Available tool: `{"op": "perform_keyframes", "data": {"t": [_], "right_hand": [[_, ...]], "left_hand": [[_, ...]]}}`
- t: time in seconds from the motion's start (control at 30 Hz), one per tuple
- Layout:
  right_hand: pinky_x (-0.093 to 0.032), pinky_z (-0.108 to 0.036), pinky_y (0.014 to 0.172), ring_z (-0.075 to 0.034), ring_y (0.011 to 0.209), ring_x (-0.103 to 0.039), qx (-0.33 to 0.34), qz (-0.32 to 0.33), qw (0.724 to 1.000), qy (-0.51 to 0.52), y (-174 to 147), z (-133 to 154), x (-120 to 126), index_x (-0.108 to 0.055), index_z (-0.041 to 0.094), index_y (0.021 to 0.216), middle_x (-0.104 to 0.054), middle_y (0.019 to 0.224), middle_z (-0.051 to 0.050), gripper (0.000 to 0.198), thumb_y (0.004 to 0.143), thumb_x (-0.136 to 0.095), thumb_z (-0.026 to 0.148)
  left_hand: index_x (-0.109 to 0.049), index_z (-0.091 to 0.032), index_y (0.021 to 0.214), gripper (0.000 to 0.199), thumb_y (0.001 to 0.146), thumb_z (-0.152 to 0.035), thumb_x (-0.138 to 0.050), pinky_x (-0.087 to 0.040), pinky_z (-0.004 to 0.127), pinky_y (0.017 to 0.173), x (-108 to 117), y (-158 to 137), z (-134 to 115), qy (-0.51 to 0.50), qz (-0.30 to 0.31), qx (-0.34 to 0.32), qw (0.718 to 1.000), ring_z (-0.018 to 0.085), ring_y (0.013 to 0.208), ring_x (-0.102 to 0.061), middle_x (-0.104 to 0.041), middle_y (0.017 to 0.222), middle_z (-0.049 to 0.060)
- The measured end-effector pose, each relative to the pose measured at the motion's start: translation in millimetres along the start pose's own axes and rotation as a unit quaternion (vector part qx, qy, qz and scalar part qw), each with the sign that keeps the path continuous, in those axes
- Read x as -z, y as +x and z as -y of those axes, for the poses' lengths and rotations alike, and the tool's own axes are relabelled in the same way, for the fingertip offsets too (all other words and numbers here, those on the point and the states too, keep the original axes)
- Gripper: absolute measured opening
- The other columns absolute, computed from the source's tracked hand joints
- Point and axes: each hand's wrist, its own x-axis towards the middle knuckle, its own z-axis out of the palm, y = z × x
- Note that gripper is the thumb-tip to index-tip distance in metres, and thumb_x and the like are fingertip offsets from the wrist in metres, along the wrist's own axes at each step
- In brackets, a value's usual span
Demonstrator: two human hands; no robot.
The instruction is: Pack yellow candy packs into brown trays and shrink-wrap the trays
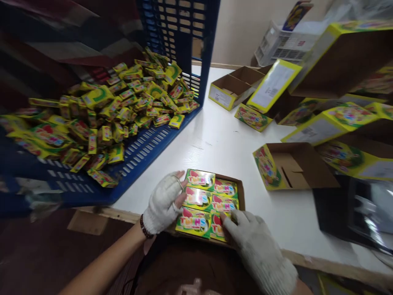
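Packs [198,196] fill a carton [242,198] on the white table [196,143], left hand [164,200] half open against its left side. Right hand [256,239] curls over the near right pack [216,228], its grip unclear.

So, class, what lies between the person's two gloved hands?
In the head view, an open carton holding Twins packs in two columns lies between the left hand and the right hand.
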Motion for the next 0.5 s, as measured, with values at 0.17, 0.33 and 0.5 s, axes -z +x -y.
{"op": "perform_keyframes", "data": {"t": [0.17,0.33,0.5], "right_hand": [[-0.045,-0.032,0.063,-0.022,0.076,-0.064,0.091,0.004,0.996,-0.003,7.0,-9.7,-19.3,-0.069,0.025,0.104,-0.07,0.091,-0.007,0.044,0.07,-0.06,-0.003],[-0.046,-0.03,0.064,-0.02,0.074,-0.065,0.109,0.03,0.993,0.032,19.5,-13.6,-16.2,-0.071,0.024,0.098,-0.071,0.088,-0.007,0.037,0.073,-0.057,0.001],[-0.051,-0.03,0.068,-0.021,0.076,-0.066,0.093,0.05,0.985,0.133,20.7,-18.2,-14.1,-0.072,0.023,0.09,-0.071,0.089,-0.007,0.02,0.08,-0.056,0.015]], "left_hand": [[-0.053,-0.014,0.125,0.044,0.083,-0.028,-0.054,-0.036,0.045,0.111,52.3,13.3,77.1,0.273,-0.02,0.356,0.893,0.032,0.132,-0.043,-0.052,0.133,0.018],[-0.052,-0.015,0.12,0.046,0.076,-0.027,-0.057,-0.035,0.055,0.102,74.2,33.2,130.5,0.309,-0.056,0.526,0.791,0.041,0.126,-0.041,-0.047,0.13,0.022],[-0.059,-0.015,0.099,0.039,0.063,-0.025,-0.069,-0.039,0.057,0.095,80.5,53.5,146.1,0.219,-0.13,0.565,0.785,0.044,0.12,-0.047,-0.047,0.126,0.024]]}}
